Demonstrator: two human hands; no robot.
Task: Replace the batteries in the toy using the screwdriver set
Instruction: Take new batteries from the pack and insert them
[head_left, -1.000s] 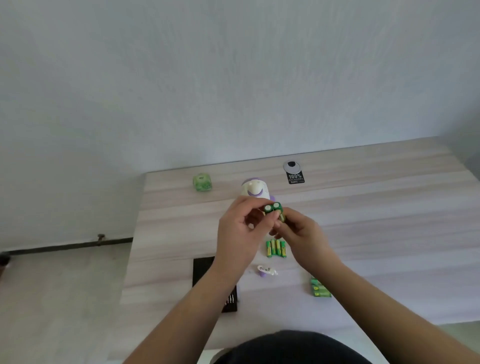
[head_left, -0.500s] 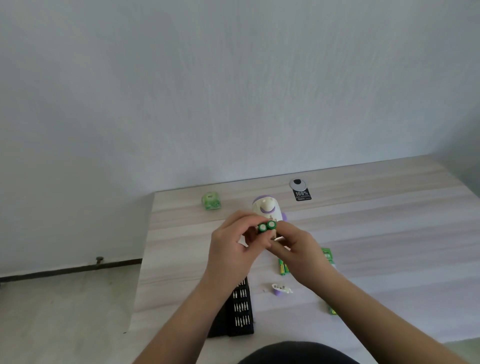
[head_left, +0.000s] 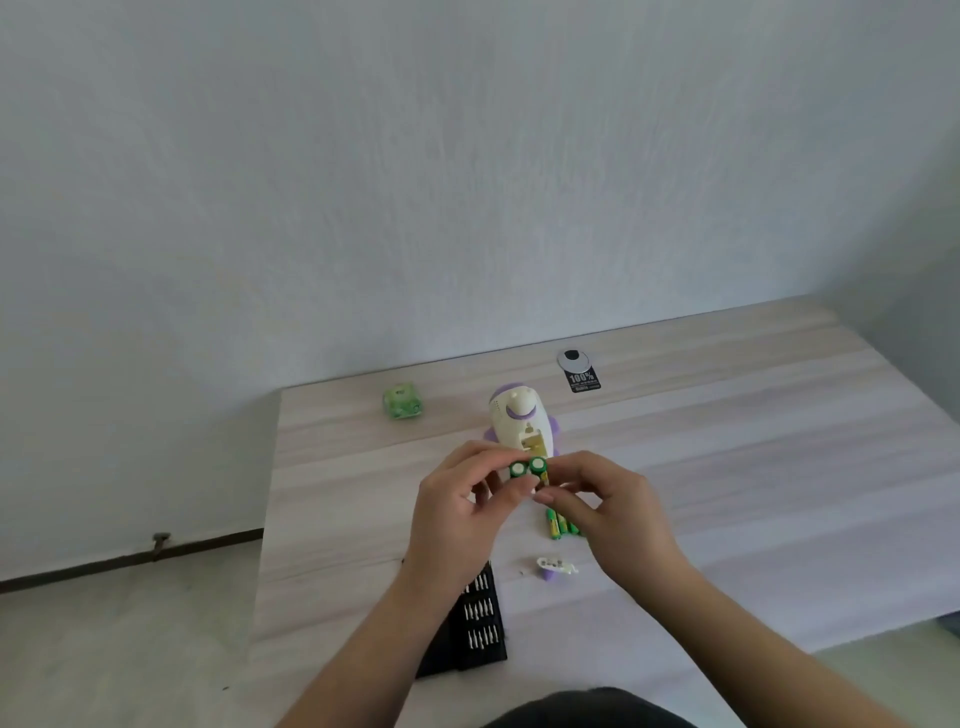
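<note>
Head view shows the left hand (head_left: 457, 506) and right hand (head_left: 605, 501) both pinching two batteries (head_left: 529, 469), ends toward us, just this side of the toy (head_left: 521, 418) lying on the table (head_left: 727, 467), its open bay facing up.

Legible text: "100%" in white on the black hang tag (head_left: 581, 375) lying at the far side of the counter (head_left: 753, 467); the smaller line beneath it is too fine to read. Markings on the green packet (head_left: 401, 399) and the loose batteries (head_left: 561, 526) are illegible.
</note>
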